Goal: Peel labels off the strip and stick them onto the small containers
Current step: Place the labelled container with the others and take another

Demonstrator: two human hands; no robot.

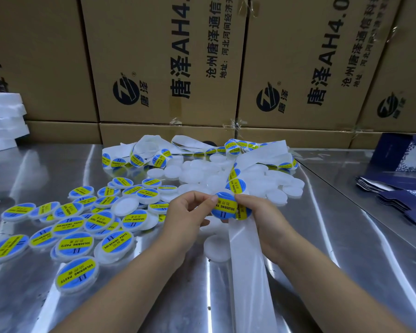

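**One Label Going On, the Next Waiting on the Strip**

At the centre of the steel table (322, 248), the left hand (185, 215) curls thumb and fingers round a small round container (222, 213), thumb on its top edge. A blue label (226, 205) with a yellow band covers its face. This looks like the pressing-down step; I cannot tell whether the label is fully seated.

The right hand (262, 219), at 3 o'clock and touching the container, pinches the strip (246, 255). The bare backing trails towards 6 o'clock, and the next label (241, 213) sits at the thumb.

The next move likely calls for a firm rub over the label's rim. The container would then go to the labelled containers (75, 243) at 9 o'clock. A fresh one would come from the bare containers (226, 179) at 12 o'clock, with the strip kept from tangling.

The labels read "SOLDERING PASTE" in black on the yellow band, beside smaller Chinese characters too small to read. The cardboard boxes (168, 58) behind carry "唐泽AH4.0", a round logo and an address line beginning "地址:河北河间". Folded blue cartons (399, 203) lie at 3 o'clock and white foam sheets (3, 116) at 10 o'clock.
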